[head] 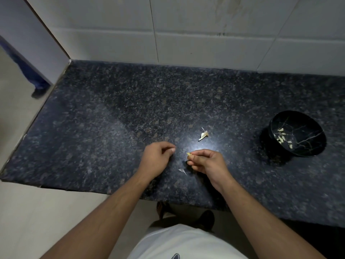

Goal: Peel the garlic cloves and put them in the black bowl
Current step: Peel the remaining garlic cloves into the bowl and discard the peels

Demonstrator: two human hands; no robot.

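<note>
My right hand (207, 162) pinches a small pale garlic clove (189, 154) between thumb and fingertips, just above the dark granite counter (112, 118). My left hand (158, 158) hovers a short way to its left with fingers curled and nothing in it. An unpeeled garlic clove (203, 134) with loose skin lies on the counter just beyond my hands. The black bowl (306, 126) stands at the right, tilted toward me, with several peeled cloves (281, 138) inside.
A scrap of garlic skin (182, 171) lies on the counter between my wrists. A white tiled wall (186, 34) backs the counter. The counter's left edge drops to a pale floor (22, 212), and its front edge runs under my forearms.
</note>
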